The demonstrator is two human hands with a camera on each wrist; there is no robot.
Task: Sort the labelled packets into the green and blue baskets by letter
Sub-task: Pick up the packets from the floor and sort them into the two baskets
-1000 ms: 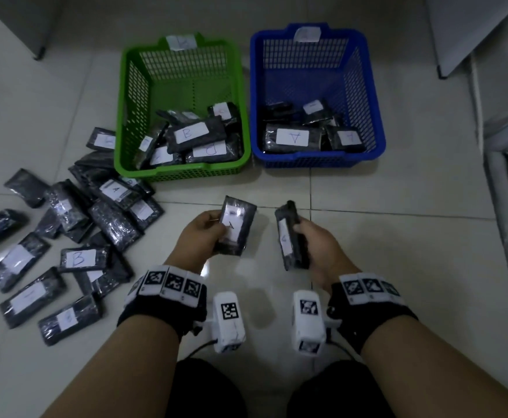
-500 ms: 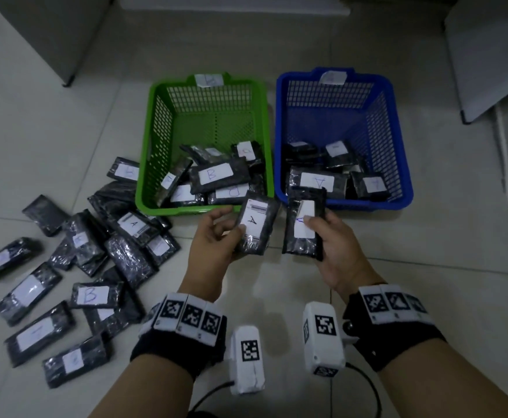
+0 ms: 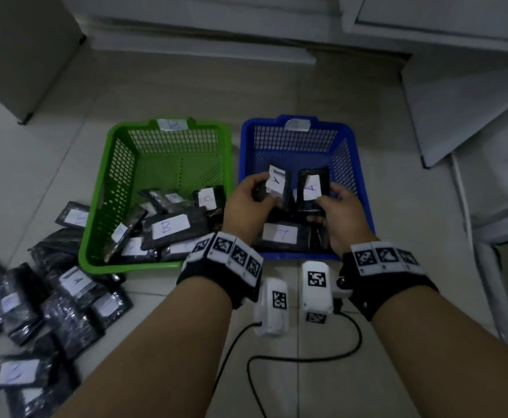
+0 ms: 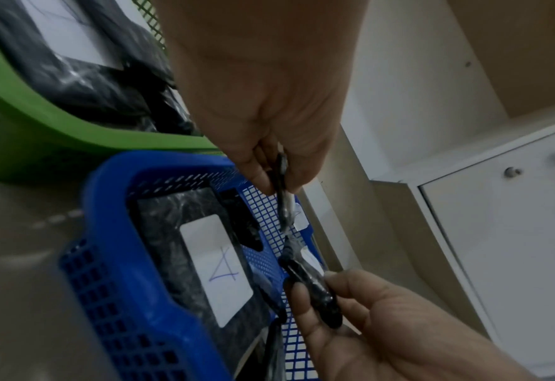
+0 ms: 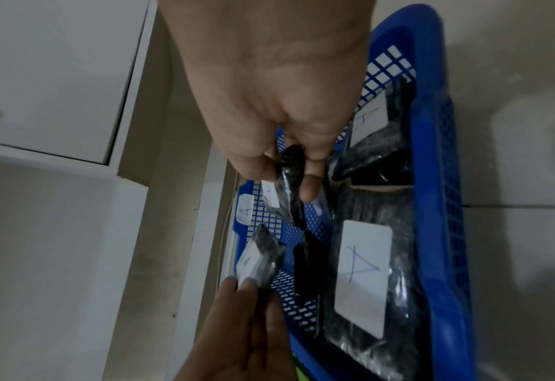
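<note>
Both A packets are now being held over the blue basket [image 3: 356, 164].
Left hand [image 3: 248, 203] is pinching one packet [image 3: 278, 184]; right hand [image 3: 341, 212] is pinching another [image 3: 313, 187].

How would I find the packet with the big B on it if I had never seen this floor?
Look for the green basket, left of the blue basket. At its near end lies a heap of black packets, and the B packet lies flat on top. Its white label shows a clear handwritten B, while the labels around it are blurred, tilted or partly covered.
</note>
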